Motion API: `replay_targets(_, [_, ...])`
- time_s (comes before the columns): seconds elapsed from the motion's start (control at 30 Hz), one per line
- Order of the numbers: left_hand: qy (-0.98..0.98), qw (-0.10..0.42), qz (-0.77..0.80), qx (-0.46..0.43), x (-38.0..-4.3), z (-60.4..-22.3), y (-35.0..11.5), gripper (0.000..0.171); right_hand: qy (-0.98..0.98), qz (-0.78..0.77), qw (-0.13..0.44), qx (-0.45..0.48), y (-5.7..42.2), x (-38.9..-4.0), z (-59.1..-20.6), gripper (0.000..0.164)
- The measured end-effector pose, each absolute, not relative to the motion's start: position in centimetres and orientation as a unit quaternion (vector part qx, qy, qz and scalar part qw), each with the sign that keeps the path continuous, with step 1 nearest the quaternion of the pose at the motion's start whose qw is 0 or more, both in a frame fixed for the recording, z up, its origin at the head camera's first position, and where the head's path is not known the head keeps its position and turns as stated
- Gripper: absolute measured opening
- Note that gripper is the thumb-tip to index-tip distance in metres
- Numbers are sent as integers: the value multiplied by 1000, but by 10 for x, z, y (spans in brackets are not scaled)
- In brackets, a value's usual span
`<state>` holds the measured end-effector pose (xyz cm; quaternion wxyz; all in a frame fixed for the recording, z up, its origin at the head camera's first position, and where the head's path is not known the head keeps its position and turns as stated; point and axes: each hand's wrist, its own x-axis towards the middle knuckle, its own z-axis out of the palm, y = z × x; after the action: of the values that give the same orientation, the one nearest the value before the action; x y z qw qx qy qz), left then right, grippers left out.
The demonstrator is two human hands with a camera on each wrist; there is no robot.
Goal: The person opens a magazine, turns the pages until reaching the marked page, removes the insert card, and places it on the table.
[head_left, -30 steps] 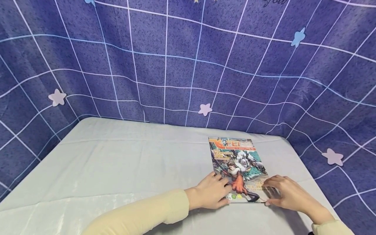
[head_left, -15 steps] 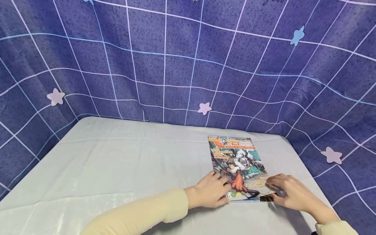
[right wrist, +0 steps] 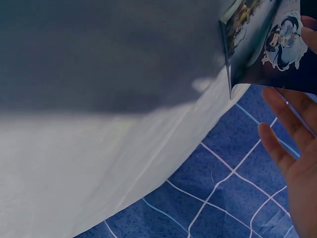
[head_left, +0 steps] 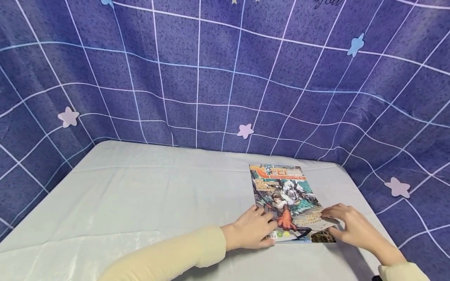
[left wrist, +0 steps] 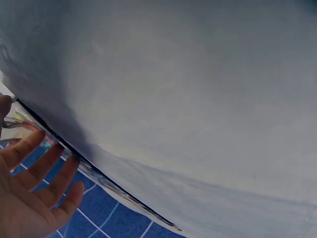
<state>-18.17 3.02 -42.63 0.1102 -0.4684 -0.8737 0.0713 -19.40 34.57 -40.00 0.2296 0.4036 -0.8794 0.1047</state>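
A magazine (head_left: 293, 195) with a colourful illustrated cover lies face up on the right half of the white-covered surface. My left hand (head_left: 251, 228) rests on its lower left side, fingers extended over the cover and thumb by the bottom edge. At the lower right corner, my right hand (head_left: 355, 228) pinches the front cover between thumb and fingers and holds it raised. Below the lifted corner shows a strip of the dark inner page (head_left: 324, 237). The right wrist view shows the cover's dark inner side (right wrist: 287, 54) with a printed figure, bent away from the pages.
The magazine lies on a white cloth-covered surface (head_left: 140, 195), slightly creased. A blue-purple curtain (head_left: 175, 78) with white grid lines hangs behind and at both sides. Star shapes, one a pink star (head_left: 245, 131), decorate it.
My right hand has raised the cover's lower right corner and shifted slightly right, exposing the page beneath. My left hand has stayed on the magazine's left side.
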Motion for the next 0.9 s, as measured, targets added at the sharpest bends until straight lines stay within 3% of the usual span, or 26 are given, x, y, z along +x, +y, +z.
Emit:
replay_targets(0.37, [-881,112,85,-451,-178,-424,34,57,-877,155,233,391,345,-199,-396,38])
replay_targets(0.9, [-883,127,69,-446,-180,-422,39,43,-878,174,244,373,339,-203,-385,40])
